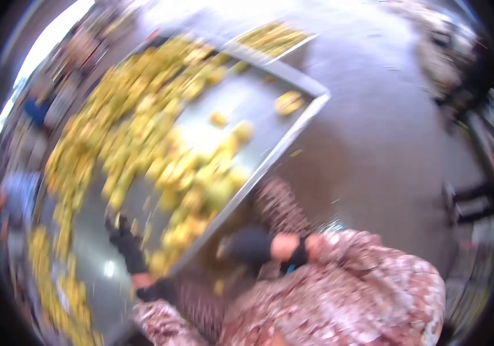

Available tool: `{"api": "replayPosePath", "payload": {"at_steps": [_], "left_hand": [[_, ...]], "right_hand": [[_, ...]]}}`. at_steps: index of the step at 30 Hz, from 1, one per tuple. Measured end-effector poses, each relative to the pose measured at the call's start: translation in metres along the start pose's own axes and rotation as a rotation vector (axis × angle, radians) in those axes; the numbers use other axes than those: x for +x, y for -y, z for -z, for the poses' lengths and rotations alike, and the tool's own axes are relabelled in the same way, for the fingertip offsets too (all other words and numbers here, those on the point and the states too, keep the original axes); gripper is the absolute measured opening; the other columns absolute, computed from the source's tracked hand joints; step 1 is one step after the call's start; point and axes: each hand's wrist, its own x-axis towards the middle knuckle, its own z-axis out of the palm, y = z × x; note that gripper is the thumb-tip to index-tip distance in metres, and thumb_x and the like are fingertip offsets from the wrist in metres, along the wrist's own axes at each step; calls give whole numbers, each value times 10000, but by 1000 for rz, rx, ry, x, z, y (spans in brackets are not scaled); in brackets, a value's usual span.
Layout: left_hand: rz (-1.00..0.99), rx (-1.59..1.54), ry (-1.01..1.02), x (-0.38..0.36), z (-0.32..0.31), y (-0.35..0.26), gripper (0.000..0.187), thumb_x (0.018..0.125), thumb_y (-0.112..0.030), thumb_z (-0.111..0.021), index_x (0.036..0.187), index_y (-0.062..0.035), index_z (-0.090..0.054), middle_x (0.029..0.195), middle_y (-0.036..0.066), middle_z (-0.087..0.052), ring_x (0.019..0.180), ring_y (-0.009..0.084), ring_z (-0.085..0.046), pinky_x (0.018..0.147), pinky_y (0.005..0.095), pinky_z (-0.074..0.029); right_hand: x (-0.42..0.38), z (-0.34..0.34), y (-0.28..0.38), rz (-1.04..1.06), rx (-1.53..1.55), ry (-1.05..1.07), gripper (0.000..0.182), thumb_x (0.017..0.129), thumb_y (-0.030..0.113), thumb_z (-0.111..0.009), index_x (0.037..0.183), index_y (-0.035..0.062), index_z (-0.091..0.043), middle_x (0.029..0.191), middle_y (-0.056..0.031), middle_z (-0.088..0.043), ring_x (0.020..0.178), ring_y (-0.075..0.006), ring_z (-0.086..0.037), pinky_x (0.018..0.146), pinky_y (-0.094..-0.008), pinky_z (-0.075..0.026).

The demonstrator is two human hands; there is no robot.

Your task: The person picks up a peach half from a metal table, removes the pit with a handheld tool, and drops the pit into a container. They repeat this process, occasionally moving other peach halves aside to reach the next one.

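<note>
My left hand [124, 245], in a dark glove, reaches over the metal sorting table [146, 193]. Its blurred fingertips are close to some yellow fruit [114, 193] and small pale pieces; whether it grips anything does not show. Beyond the table's near rim, in front of my body, is my right hand [250, 245], also dark-gloved. Motion smears its fingers, and a small pale spot at its tip cannot be made out. Between the two hands, a heap of yellow fruit [192, 202] lies along the rim.
Much more yellow fruit [137, 109] covers the table's far and left side. A second bin [273, 40] of yellow pieces adjoins the far edge. People stand on the left, one in light blue [19, 193]. Dark-clothed legs [481, 202] show at right on the wet-looking floor [374, 132].
</note>
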Motion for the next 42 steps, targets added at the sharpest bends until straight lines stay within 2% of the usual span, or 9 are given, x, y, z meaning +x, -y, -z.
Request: {"api": "replayPosePath", "payload": {"at_steps": [2,4,12,14,17,25,28,37,42], "left_hand": [[-173,351,161,40,-84,4,626,924,-343,-685,1379,48,-505,1394,262,-516,1268,379,-490,1079,444,-387],[-209,622,298,57,-167,-5,708,889,-404,-714,1366,77,-507,1434,326,-459,1340,471,-420,1142,503,-330],[-929,152,317,55,-226,58,678,828,-254,-719,1379,24,-439,1410,238,-467,1333,385,-438,1129,512,-341],[-327,-806,600,87,-220,66,525,852,-175,-682,1291,32,-482,1288,180,-573,1073,302,-636,887,411,-550],[51,-857,447,24,-152,-30,515,865,-163,-685,1302,30,-492,1290,177,-584,1089,289,-632,907,403,-538],[-177,-398,141,-120,-31,-132,492,899,-133,-691,1331,27,-519,1295,170,-614,1133,256,-621,963,383,-507],[-108,-544,154,-128,-29,-136,463,924,-101,-664,1347,28,-524,1295,161,-624,1153,239,-615,993,365,-492],[-164,-660,88,-148,-36,-107,354,1055,-146,-468,1346,43,-535,1350,152,-573,1197,236,-580,1058,394,-464],[351,-1400,73,-144,-50,-118,451,1086,-341,-387,1253,25,-593,1202,116,-635,1103,225,-618,1020,382,-486]], "right_hand": [[-14,-10,0,-2,97,-283,201,923,266,-564,875,107,-677,831,-108,-683,796,-298,-676,686,-428,-526],[-27,37,27,-262,-180,184,194,939,205,-580,1025,49,-657,830,-138,-660,813,-285,-654,716,-405,-518],[-41,25,14,-116,198,-275,145,898,198,-624,876,64,-571,738,-201,-604,674,-413,-586,611,-468,-460],[-26,34,13,-96,257,-273,132,911,178,-614,873,62,-565,740,-202,-601,684,-406,-594,614,-460,-463],[-6,19,9,-194,616,-338,150,926,201,-600,964,55,-598,768,-158,-626,728,-319,-605,658,-415,-475],[16,51,39,-193,299,-194,239,878,190,-680,1024,4,-644,788,-159,-641,693,-152,-568,629,-382,-488],[35,28,60,-366,930,-209,160,916,58,-630,1067,5,-639,944,17,-643,911,-76,-564,816,-277,-499],[46,18,75,-214,505,-323,150,871,34,-605,1015,-7,-613,812,-86,-614,771,-112,-529,706,-332,-484],[50,9,68,-123,538,-407,114,870,30,-636,977,-6,-640,820,-125,-653,749,-115,-543,697,-350,-496]]}}
